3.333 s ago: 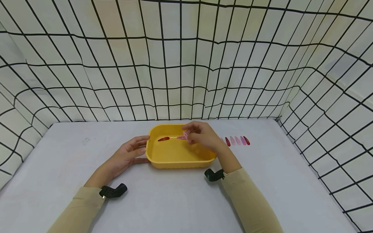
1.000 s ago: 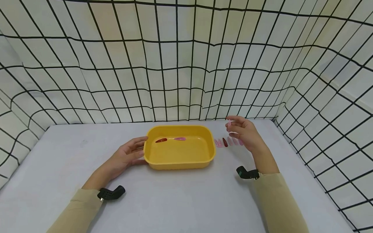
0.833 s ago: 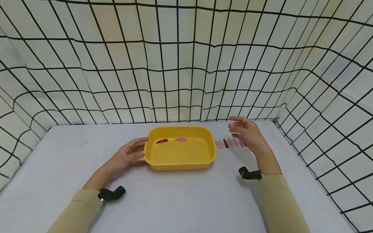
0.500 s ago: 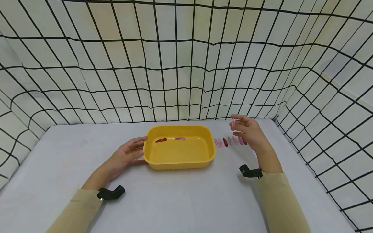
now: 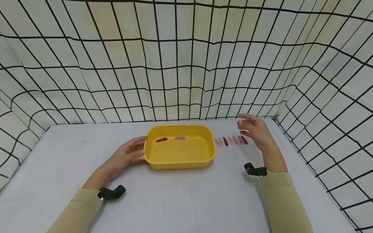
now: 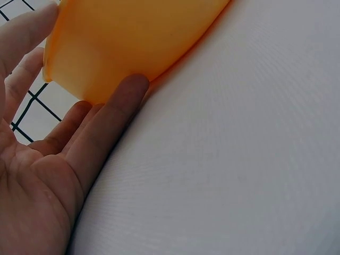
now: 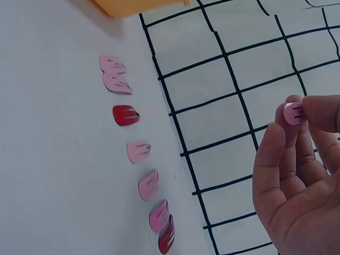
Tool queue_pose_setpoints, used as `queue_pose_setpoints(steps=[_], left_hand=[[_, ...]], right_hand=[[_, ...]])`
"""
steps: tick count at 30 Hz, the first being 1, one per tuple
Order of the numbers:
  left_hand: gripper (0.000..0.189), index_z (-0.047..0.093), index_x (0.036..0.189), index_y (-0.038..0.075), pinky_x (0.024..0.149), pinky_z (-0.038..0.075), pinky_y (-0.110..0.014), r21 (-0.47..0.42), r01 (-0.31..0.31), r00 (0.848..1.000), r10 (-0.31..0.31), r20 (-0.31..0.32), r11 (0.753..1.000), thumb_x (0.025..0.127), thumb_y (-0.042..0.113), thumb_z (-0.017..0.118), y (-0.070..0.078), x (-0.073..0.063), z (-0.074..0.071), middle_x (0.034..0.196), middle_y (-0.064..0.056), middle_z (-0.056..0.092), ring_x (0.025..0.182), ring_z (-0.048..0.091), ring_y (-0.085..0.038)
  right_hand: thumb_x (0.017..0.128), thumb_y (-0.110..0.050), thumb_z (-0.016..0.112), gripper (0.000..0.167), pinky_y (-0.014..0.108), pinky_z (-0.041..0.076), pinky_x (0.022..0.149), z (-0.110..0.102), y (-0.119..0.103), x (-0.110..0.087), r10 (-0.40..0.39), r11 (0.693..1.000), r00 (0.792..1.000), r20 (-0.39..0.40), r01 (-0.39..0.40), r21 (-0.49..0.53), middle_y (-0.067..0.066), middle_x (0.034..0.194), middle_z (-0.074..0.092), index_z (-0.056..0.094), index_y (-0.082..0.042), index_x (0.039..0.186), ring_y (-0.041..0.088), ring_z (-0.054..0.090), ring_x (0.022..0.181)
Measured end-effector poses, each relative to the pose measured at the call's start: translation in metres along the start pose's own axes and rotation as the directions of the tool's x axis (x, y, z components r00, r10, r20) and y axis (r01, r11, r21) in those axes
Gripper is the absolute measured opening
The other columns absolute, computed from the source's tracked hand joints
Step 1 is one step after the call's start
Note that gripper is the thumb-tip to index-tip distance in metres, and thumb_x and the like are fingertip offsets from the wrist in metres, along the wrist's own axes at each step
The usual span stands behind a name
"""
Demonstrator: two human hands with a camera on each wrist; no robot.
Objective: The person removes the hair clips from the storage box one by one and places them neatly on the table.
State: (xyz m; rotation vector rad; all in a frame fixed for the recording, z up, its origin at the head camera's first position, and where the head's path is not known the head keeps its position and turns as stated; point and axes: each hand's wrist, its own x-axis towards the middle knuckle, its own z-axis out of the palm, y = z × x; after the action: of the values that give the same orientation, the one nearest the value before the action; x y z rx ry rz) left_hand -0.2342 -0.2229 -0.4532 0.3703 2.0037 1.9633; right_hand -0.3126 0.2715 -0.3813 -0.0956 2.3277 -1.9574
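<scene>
A yellow plastic tray (image 5: pixel 179 165) stands on the white table. My left hand (image 5: pixel 129 152) rests against its left side; in the left wrist view the fingertips touch the tray wall (image 6: pixel 122 42), the fingers fairly straight. Inside the tray lie a red hair clip (image 5: pixel 161 139) and a pink hair clip (image 5: pixel 180 138). To the right of the tray, my right hand (image 5: pixel 256 129) is raised behind a row of clips, pinching another pink hair clip (image 7: pixel 292 113) between thumb and fingers. Part of that clip is covered by the fingertips.
Several snap hair clips lie in a row right of the tray, among them a pink pair (image 7: pixel 116 74), a red one (image 7: pixel 126 115) and a dark red one (image 7: pixel 167 235) at the far end. A black wire grid (image 5: pixel 169 77) borders the table's back and sides.
Earlier my right hand was over the tray with a pink clip. It then moved right to the row, where it holds a pink clip, and has drifted further right. The left hand stays put.
</scene>
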Motion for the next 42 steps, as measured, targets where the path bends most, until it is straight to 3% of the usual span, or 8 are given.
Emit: queue_pose_setpoints(steps=[8,15,27,31,38,42], left_hand=[[0.057,0.032,0.154,0.011,0.093,0.057,-0.039,-0.007,-0.009,1.0,0.009,0.009,1.0,0.103,0.016,0.055,-0.001,0.001,0.0,0.158,-0.019,0.03,0.12,0.061,-0.016],[0.057,0.031,0.155,0.012,0.093,0.057,-0.039,0.002,0.001,1.0,-0.001,0.002,1.0,0.103,0.017,0.055,-0.002,0.001,0.0,0.158,-0.019,0.03,0.12,0.061,-0.016],[0.056,0.031,0.155,0.012,0.093,0.057,-0.039,0.0,-0.006,1.0,0.006,0.004,1.0,0.104,0.016,0.055,-0.003,0.0,-0.001,0.158,-0.019,0.03,0.12,0.061,-0.016],[0.056,0.031,0.155,0.012,0.093,0.057,-0.039,0.0,-0.008,1.0,0.008,0.008,1.0,0.104,0.016,0.054,-0.003,0.0,-0.001,0.158,-0.019,0.029,0.121,0.061,-0.017],[0.056,0.032,0.155,0.012,0.093,0.057,-0.039,0.002,-0.006,1.0,0.006,0.0,1.0,0.104,0.016,0.055,-0.003,0.0,-0.001,0.158,-0.019,0.03,0.121,0.061,-0.016],[0.055,0.032,0.154,0.012,0.093,0.057,-0.039,0.004,-0.009,1.0,0.009,0.001,1.0,0.104,0.016,0.054,-0.003,0.0,-0.001,0.158,-0.019,0.029,0.121,0.06,-0.017]], right_hand=[[0.1,-0.018,0.061,0.043,0.019,0.056,0.085,-0.012,0.008,0.001,0.011,1.0,0.999,-0.043,-0.011,-0.017,0.001,0.11,0.065,0.05,-0.011,0.141,0.017,0.06,0.105],[0.101,-0.022,0.061,0.041,0.019,0.057,0.085,-0.019,0.017,0.003,0.028,0.999,0.996,-0.081,-0.03,-0.028,-0.002,0.108,0.066,0.052,-0.013,0.141,0.024,0.06,0.11],[0.1,-0.018,0.061,0.042,0.02,0.056,0.083,-0.033,0.032,0.006,0.077,0.997,0.994,-0.08,-0.076,0.012,0.001,0.112,0.065,0.051,-0.012,0.14,0.013,0.061,0.102],[0.1,-0.017,0.061,0.048,0.02,0.056,0.081,-0.037,0.038,0.007,0.093,0.995,0.991,-0.101,-0.096,-0.033,0.001,0.113,0.066,0.046,-0.006,0.145,0.01,0.061,0.099],[0.101,-0.022,0.06,0.053,0.02,0.056,0.083,-0.043,0.046,0.008,0.133,0.979,0.984,-0.118,-0.149,-0.139,0.016,0.131,0.058,0.043,-0.006,0.148,0.011,0.061,0.101],[0.101,-0.022,0.06,0.051,0.022,0.055,0.078,-0.046,0.05,0.008,0.145,0.962,0.983,-0.116,-0.167,-0.216,0.014,0.126,0.059,0.046,-0.007,0.147,0.01,0.061,0.094]])
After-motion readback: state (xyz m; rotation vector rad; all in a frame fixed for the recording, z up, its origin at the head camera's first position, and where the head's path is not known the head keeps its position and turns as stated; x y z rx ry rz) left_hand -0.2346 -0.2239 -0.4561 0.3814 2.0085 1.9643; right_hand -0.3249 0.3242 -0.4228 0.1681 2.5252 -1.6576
